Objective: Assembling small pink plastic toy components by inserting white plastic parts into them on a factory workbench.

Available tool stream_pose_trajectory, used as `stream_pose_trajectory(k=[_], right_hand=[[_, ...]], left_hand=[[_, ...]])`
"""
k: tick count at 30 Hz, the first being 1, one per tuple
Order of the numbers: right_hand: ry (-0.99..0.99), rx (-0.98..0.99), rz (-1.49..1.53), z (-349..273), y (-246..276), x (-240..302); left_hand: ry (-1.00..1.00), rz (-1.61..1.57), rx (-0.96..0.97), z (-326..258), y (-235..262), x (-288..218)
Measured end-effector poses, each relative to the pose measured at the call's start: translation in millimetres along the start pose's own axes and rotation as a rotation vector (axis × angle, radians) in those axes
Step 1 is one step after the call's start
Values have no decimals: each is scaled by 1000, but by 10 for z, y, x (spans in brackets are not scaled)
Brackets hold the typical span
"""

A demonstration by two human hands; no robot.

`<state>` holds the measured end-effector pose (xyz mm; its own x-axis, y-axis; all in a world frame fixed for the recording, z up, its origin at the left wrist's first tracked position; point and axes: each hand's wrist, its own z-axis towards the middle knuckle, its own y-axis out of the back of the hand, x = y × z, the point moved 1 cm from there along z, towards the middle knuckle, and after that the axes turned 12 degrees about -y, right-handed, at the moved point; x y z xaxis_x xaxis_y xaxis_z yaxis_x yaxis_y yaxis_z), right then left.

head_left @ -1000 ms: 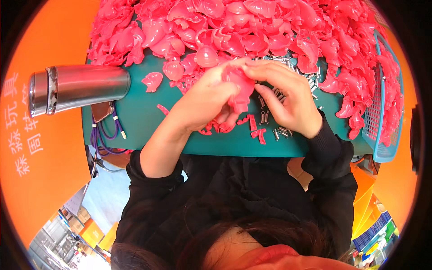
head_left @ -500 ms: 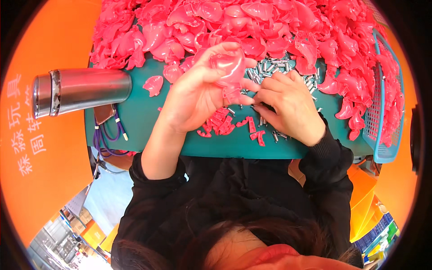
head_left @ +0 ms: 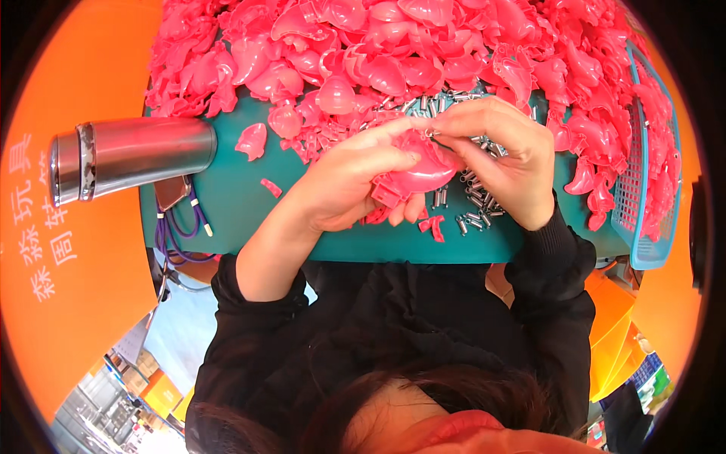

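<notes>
My left hand (head_left: 336, 185) is closed around a glossy pink plastic shell (head_left: 425, 172), a curved hollow toy part, tilted over the near part of the table. My right hand (head_left: 505, 144) meets it from the right, thumb and forefinger pinched at the shell's upper edge. A small silvery metal piece (head_left: 432, 133) shows at those fingertips; the fingers cover most of it. Below and beside the right hand lie many small metal cylinders (head_left: 484, 203) in a loose heap. Little pink plastic pieces (head_left: 432, 227) lie under the left hand, partly hidden.
A large pile of pink shells (head_left: 378, 53) covers the far side of the green tabletop (head_left: 234, 189). At the right edge stands a blue plastic basket (head_left: 639, 189) holding more. On the left are a steel thermos (head_left: 144, 157) and a purple cord (head_left: 170, 227).
My left hand has turned the shell over and lowered it. My right hand has risen from the metal cylinders to the shell's edge, with a small metal piece at its fingertips.
</notes>
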<state>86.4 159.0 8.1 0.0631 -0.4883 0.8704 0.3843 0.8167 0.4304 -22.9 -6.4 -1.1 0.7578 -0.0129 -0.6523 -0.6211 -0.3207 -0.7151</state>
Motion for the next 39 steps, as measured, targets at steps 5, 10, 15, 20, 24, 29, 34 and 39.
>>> stream_pose_trajectory(k=[5, 10, 15, 20, 24, 29, 34, 39], right_hand=[[-66, 7, 112, -18, 28, -7], [55, 76, -62, -5, -8, -32], [158, 89, -247, -2, -23, 10], [152, 145, -204, -10, 13, -12], [-15, 231, 9, -6, 29, -36], [-597, 423, 584, -34, 27, -90], [-624, 433, 685, -27, 43, 54], [-394, 401, 363, -276, 69, 304]], left_hand=[[37, 55, -34, 3, -7, -10], [54, 133, -61, 10, -28, 8], [37, 305, -122, 33, -26, 29], [52, 374, -79, 32, -46, -14], [43, 424, -25, 8, -101, -71], [-5, 572, 85, 32, 8, 15], [-77, 647, 149, -11, -60, 29], [-84, 597, 223, -307, -152, 133]])
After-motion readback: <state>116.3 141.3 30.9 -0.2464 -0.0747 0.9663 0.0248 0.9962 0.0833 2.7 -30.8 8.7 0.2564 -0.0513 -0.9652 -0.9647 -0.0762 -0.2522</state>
